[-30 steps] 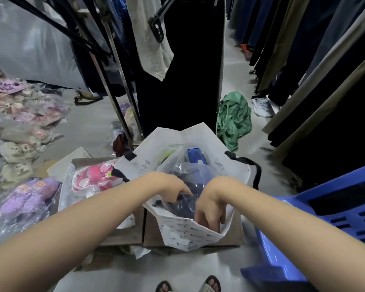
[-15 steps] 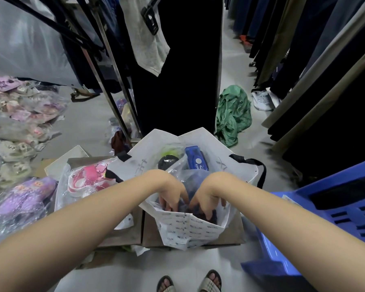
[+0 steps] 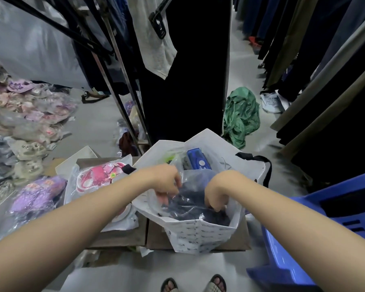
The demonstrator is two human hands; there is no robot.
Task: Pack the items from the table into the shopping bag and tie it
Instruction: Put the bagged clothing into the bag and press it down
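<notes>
1. Racks of hanging clothes (image 3: pixel 198 70) crowd the aisle. The low desk (image 3: pixel 122 237) before me carries the white shopping bag (image 3: pixel 200 232), which stands open so I can load it from above.
2. Both grips are inside its mouth. The left grip (image 3: pixel 167 182) and the right grip (image 3: pixel 216 192) have fingers curled onto the clear wrap of a dark packet (image 3: pixel 190 205), one at each end. I judge this is to seat it low.
3. A blue box (image 3: pixel 196 159) stands behind it, already bagged.
4. A pink slipper packet (image 3: pixel 97 178) lies on the desk just beside the bag, not yet packed.
5. My right fingertips are hidden in the wrap, and I cannot make out the packet's contents or the bag's bottom.
</notes>
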